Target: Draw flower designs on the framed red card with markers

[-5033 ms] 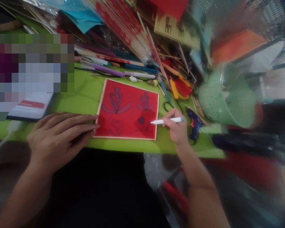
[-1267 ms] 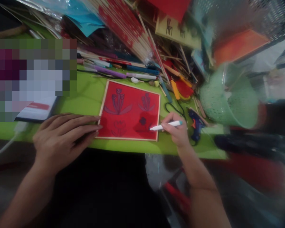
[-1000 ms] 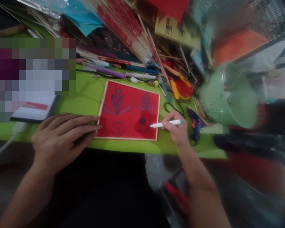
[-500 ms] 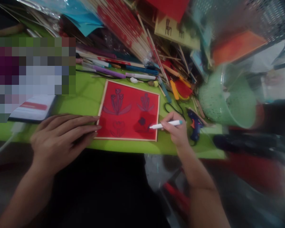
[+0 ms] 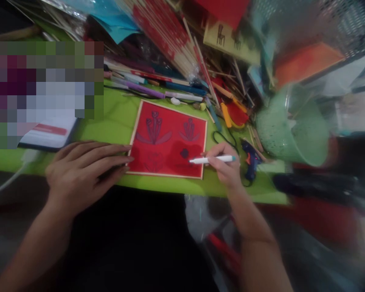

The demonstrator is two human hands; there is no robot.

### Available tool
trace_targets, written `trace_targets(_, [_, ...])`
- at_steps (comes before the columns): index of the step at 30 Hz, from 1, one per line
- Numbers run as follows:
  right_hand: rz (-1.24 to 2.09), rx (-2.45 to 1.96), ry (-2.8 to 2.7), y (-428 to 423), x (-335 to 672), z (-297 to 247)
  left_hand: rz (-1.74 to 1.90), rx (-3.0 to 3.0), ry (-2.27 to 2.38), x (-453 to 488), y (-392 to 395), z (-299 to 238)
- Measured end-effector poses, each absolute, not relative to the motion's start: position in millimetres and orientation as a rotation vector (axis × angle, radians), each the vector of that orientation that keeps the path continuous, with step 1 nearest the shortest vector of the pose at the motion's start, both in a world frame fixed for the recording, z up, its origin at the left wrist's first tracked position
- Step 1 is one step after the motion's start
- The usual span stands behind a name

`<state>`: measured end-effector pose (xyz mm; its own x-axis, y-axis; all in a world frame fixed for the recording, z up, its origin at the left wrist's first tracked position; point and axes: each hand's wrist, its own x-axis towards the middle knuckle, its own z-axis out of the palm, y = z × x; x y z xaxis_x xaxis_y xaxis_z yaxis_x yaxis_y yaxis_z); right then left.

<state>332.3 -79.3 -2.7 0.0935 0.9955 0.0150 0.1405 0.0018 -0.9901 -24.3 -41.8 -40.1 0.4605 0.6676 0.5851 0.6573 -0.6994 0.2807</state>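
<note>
A red sheet point(image 5: 169, 129) with a pale thin frame lies flat on the green table point(image 5: 109, 117). Dark flower drawings show on it: two at the top, a fainter one at lower left, and a dark blossom at lower right. My right hand point(image 5: 224, 164) is closed round a white marker point(image 5: 214, 159) with a teal end. The marker's tip is at the sheet's lower right part, where a shadow falls. My left hand point(image 5: 88, 166) lies with fingers stretched out, the fingertips on the frame's left edge.
Left stands a lit phone point(image 5: 53, 129) with a white cable point(image 5: 10, 178). Pens point(image 5: 185, 96) and wooden sticks point(image 5: 164, 36) crowd the back. On the right are orange-handled scissors point(image 5: 226, 115), a blue glue gun point(image 5: 251, 160) and a green basket point(image 5: 292, 129).
The whole view has shifted slightly, so the sheet sits a little further right. The marker's tip has moved slightly left across the sheet. My left hand still rests at the frame's edge.
</note>
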Motion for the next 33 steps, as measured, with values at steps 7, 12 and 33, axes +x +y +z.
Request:
trace_targets(7, [1.088,-1.385,-1.296,-80.8,333.5,-6.5,1.081,2.660,1.213,-27.5,-43.5,-43.5])
trace_targets(12, [1.092,-1.349,-1.306,-81.0,335.4,-7.0,1.097,2.636,1.222,-26.4,-43.8,-45.5])
trace_targets(33, [1.053,-1.363,-1.358,-81.6,334.8,-6.1,1.090,2.642,1.238,-25.3,-43.9,-45.6])
